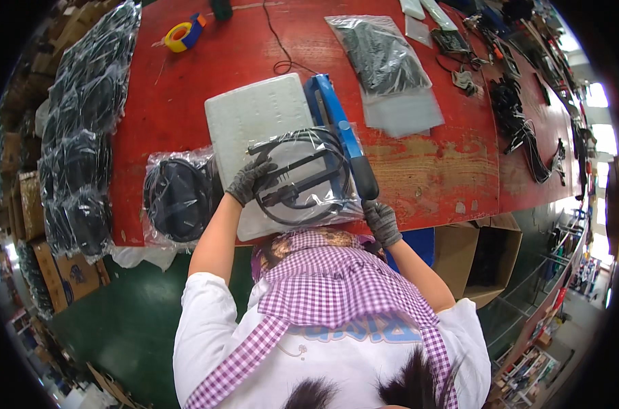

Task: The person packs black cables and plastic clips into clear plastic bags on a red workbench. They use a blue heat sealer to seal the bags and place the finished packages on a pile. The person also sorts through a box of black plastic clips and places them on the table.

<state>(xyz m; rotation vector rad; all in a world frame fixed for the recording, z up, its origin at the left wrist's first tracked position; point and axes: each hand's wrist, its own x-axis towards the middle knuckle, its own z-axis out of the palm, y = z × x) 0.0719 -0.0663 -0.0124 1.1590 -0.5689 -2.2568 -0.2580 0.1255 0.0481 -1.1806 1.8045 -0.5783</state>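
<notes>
Clear plastic bag (330, 213) on the bench (452, 178), partly over the blue heat sealer (345, 126); black cable (339, 158) already inside. Mouth probably unsealed (glare hides any seam). Left hand (251, 180) bends over its left side, pinch unclear. Right hand (382, 222) curls by the sealer's handle, grip hidden. Filled bags (84, 170) stacked left, contents indistinct.

the white slab (244, 116) looks like foam, matt and a little rough. upon it, the bag (326, 213) is clear, glossy plastic. to the right of the slab, the blue press (339, 109) appears smooth, its black handle (364, 178) too. the table (156, 109) beneath the slab is painted wood, worn rough on the slab's right. both gloves (251, 178) seem matt, knitted cloth.
</notes>
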